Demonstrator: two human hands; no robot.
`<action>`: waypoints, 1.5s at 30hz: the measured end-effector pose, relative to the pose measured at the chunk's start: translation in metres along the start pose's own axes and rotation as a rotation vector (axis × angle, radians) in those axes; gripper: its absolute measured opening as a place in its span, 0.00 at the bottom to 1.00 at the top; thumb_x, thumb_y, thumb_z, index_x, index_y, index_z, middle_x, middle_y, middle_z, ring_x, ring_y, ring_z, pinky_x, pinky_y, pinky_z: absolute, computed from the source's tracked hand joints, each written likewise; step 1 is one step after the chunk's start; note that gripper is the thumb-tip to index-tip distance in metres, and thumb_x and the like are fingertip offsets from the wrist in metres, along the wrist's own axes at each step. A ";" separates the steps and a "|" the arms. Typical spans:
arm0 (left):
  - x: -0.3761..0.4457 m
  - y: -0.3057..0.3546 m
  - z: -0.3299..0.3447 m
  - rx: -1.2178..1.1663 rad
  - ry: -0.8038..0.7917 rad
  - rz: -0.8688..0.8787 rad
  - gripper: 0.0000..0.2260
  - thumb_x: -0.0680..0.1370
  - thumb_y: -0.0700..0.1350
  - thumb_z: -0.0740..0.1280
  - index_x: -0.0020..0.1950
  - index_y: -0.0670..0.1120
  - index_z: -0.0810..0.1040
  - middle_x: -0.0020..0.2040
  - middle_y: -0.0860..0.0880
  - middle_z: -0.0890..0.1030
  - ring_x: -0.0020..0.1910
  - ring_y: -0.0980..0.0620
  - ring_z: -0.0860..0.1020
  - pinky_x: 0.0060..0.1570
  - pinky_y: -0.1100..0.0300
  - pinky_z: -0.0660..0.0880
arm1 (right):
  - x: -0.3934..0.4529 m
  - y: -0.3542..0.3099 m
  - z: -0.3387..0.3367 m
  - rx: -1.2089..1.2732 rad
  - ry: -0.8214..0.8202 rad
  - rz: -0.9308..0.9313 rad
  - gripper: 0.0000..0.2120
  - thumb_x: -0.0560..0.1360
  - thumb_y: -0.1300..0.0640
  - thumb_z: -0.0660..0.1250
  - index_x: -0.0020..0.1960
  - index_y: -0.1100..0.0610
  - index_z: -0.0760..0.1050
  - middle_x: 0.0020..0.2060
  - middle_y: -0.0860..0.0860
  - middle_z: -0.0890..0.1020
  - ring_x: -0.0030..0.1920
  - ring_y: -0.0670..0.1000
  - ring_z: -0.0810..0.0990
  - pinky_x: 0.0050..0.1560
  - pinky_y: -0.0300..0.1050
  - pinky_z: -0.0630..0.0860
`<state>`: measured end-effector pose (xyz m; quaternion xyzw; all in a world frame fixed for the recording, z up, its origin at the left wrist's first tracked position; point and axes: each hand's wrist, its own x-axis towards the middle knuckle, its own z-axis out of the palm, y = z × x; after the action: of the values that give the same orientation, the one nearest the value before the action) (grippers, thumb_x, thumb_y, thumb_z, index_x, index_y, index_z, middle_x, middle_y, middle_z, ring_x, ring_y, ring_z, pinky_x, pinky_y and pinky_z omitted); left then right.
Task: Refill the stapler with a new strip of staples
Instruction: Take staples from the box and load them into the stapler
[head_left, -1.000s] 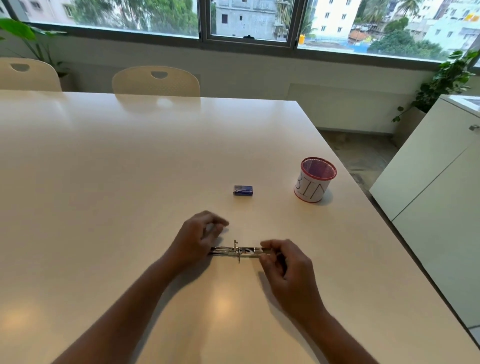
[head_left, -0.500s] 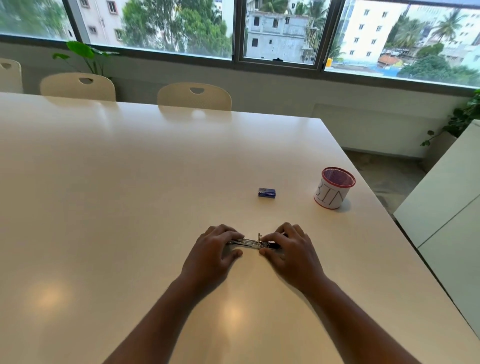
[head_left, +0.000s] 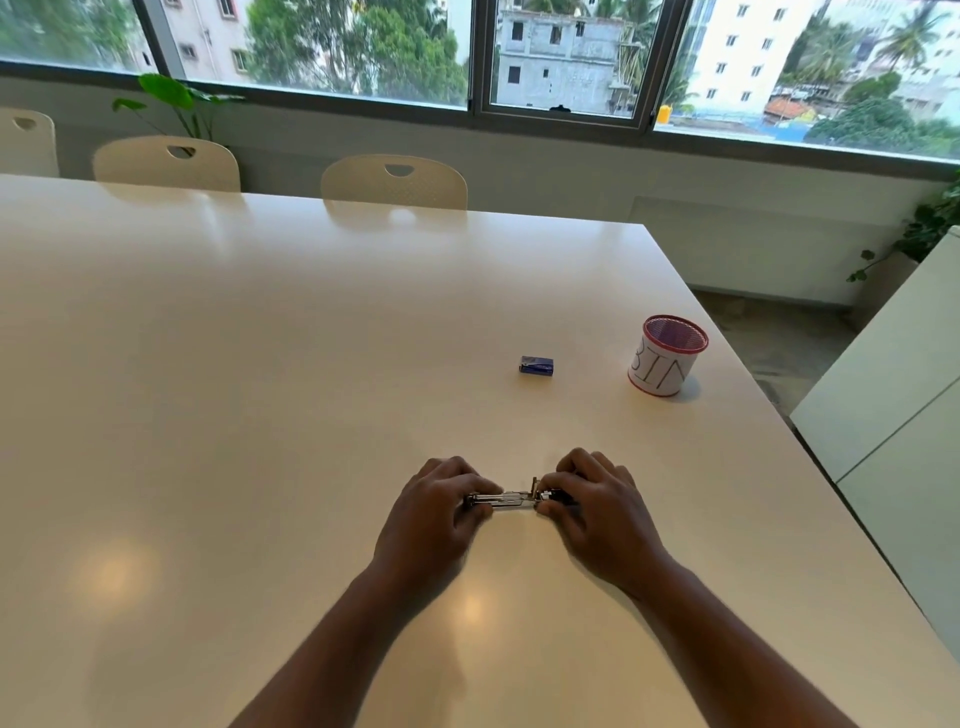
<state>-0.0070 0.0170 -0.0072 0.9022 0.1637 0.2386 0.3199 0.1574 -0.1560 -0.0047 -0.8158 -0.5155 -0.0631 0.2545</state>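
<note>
Clearly both hands are busy with the stapler (head_left: 511, 500), which lies flat on the table (head_left: 260, 364) a little in from its near edge and closer to the right edge than the left. It is stretched out lengthwise between the hands, a thin run of bright metal showing in the gap, so it looks opened out rather than folded shut. The left hand (head_left: 439, 506) curls its fingers round the left end and pins it to the surface; that, I would say, is to keep the body from sliding. The right hand (head_left: 589, 501) pinches the darker right end, thumb underneath and fingers over the top, beside a small upright tab. Probably it is working the pusher or seating something in the channel, but the parts are too small to tell whether a strip is in yet.

Further toward the far edge, well apart from the hands, sits a small blue box (head_left: 536, 365), likely the staples, closed as far as I can see. Near the right edge stands a mesh cup (head_left: 668, 356) marked BIN, presumably for scraps. Both stand off to the side, within reach yet out of the working space. Chairs (head_left: 394, 182) stand along the far edge.
</note>
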 end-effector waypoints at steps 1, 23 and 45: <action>-0.005 0.001 0.001 0.003 -0.005 0.006 0.09 0.77 0.48 0.73 0.55 0.59 0.84 0.48 0.64 0.77 0.55 0.58 0.75 0.54 0.58 0.75 | -0.006 0.000 -0.001 0.011 0.001 -0.003 0.09 0.77 0.45 0.71 0.55 0.45 0.81 0.49 0.39 0.73 0.48 0.42 0.71 0.49 0.44 0.69; -0.010 0.008 -0.004 -0.025 -0.051 0.033 0.13 0.73 0.45 0.79 0.56 0.56 0.87 0.42 0.58 0.77 0.47 0.55 0.74 0.49 0.56 0.74 | -0.019 -0.010 -0.029 0.240 -0.046 0.059 0.21 0.75 0.49 0.74 0.66 0.50 0.76 0.51 0.43 0.76 0.50 0.43 0.75 0.50 0.37 0.75; -0.002 0.004 -0.010 -0.296 0.035 -0.052 0.10 0.78 0.47 0.73 0.59 0.53 0.84 0.54 0.60 0.82 0.58 0.56 0.78 0.56 0.62 0.73 | 0.037 -0.042 -0.040 0.534 -0.134 0.053 0.17 0.79 0.72 0.67 0.58 0.55 0.86 0.58 0.46 0.86 0.55 0.41 0.86 0.55 0.37 0.82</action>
<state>-0.0134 0.0180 0.0017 0.8363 0.1559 0.2673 0.4525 0.1442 -0.1309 0.0577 -0.7355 -0.5081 0.1358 0.4272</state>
